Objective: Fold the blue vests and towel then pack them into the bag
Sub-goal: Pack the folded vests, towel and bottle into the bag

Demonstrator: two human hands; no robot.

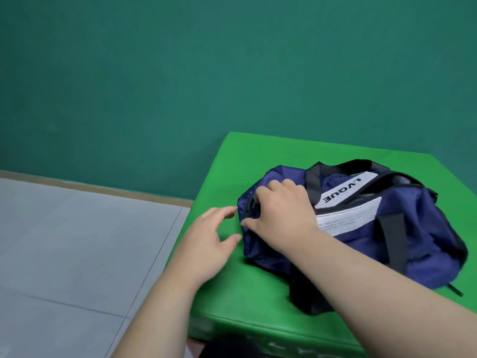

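A navy blue duffel bag (402,228) with black straps and a white label lies on the green padded table (271,161). My right hand (281,215) sits on the bag's left end, its fingers curled and pinching the bag's black zipper pull there. My left hand (206,241) hovers just left of that end with fingers loosely spread, fingertips close to the fabric and holding nothing. A bit of blue cloth shows inside the bag's opening near the handles. No vests or towel lie outside the bag.
The table's left edge (196,228) drops to a grey tiled floor (77,241). A teal wall (180,73) stands behind. A black strap of the bag trails toward the table's front edge (258,329).
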